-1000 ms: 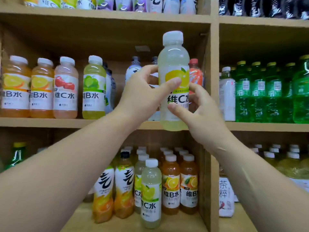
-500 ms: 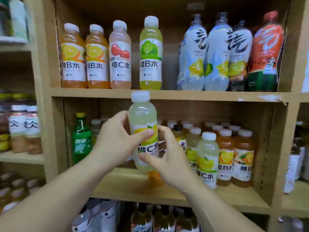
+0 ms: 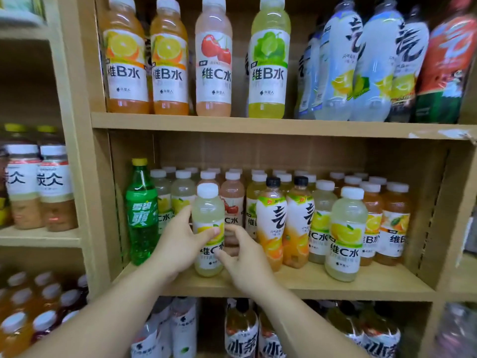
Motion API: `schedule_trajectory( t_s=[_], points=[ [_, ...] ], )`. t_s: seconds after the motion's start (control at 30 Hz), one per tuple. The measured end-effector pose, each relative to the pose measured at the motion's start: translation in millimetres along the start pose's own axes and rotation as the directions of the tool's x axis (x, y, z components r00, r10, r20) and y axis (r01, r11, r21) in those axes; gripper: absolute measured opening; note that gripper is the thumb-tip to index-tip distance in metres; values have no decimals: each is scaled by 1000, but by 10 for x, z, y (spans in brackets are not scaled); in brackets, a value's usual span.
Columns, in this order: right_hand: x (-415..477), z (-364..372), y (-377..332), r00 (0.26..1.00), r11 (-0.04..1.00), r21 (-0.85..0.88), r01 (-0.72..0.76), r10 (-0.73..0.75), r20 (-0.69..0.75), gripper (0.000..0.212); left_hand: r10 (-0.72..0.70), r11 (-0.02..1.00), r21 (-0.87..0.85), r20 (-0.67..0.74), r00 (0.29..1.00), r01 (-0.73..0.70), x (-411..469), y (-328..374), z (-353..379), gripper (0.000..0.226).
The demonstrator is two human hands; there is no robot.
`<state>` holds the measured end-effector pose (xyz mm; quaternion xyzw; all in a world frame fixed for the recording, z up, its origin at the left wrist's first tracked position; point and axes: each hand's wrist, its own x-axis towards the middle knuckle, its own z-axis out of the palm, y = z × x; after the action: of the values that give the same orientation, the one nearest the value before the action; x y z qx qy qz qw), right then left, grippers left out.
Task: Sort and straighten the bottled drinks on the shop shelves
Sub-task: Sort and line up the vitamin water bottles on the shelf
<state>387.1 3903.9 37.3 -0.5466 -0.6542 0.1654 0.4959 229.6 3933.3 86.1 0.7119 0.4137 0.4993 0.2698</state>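
Observation:
A pale yellow lemon drink bottle [image 3: 208,218] with a white cap stands upright at the front of the middle shelf [image 3: 322,286]. My left hand [image 3: 176,244] grips its left side, thumb across the label. My right hand [image 3: 245,257] holds its right side with curled fingers and thumb on the label. Behind it stand rows of similar white-capped bottles. A matching lemon bottle [image 3: 346,233] stands further right at the front.
A green soda bottle [image 3: 142,213] stands just left of my left hand. Two black-capped orange bottles [image 3: 284,223] stand to the right. The upper shelf [image 3: 232,124] carries orange, cherry and lime bottles and tall clear bottles. More bottles fill the left unit and the bottom shelf.
Both hands have carried the lemon bottle down from the upper shelf level to the middle shelf, where it now stands on the board. The view has dropped with it.

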Motion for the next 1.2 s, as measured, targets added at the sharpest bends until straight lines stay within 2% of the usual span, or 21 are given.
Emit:
schedule_trajectory(
  t_s=[0.1,0.27,0.37,0.43,0.5,0.6,0.67,0.73,0.77,0.87,0.97,1.07,1.13,1.2],
  points=[
    [49,92,54,999,999,-12,-43,43,-10,42,-29,998,-59,13,999,30,106,-107,-8,44],
    [61,102,57,995,995,-22,-97,97,-6,39,-45,999,-1,73,996,45,218,-163,-14,35],
    [15,-59,-166,998,997,-66,-50,46,-50,28,-63,998,34,74,995,60,223,-172,-38,35],
    [-14,-250,-465,988,995,-90,44,-57,-141,18,-41,990,134,23,999,37,203,-135,-82,47],
    [-19,-497,-841,943,978,-121,170,-197,-269,9,37,974,227,-102,994,-13,188,-33,-156,62],
    [91,-915,-1394,772,915,-194,355,-404,-492,3,278,945,240,-229,933,-223,182,308,-286,48],
    [296,-1184,-1658,665,886,-265,381,-461,-588,9,445,888,263,-279,851,-378,217,641,-370,37],
    [556,-1439,-1869,633,885,-330,327,-465,-619,26,552,833,249,-290,782,-495,302,1016,-431,32],
    [679,-1547,-1961,658,897,-347,274,-439,-612,35,573,819,215,-280,770,-532,370,1199,-448,32],
    [1060,-1791,-2081,802,945,-312,100,-262,-536,57,589,808,168,-226,776,-564,602,1702,-454,40],
    [1323,-1884,-2050,900,988,-116,100,-139,-414,78,564,819,193,-106,819,-540,788,2018,-395,45],
    [1480,-1932,-1875,949,988,-14,151,-149,-277,78,438,892,151,-63,897,-425,909,2169,-310,41],
    [1457,-1900,-1863,940,984,-17,175,-172,-294,78,342,938,81,-54,938,-337,966,2211,-261,39],
    [1369,-1863,-1883,928,978,7,208,-195,-317,70,298,954,-37,-11,955,-298,989,2209,-227,31]
  ],
)
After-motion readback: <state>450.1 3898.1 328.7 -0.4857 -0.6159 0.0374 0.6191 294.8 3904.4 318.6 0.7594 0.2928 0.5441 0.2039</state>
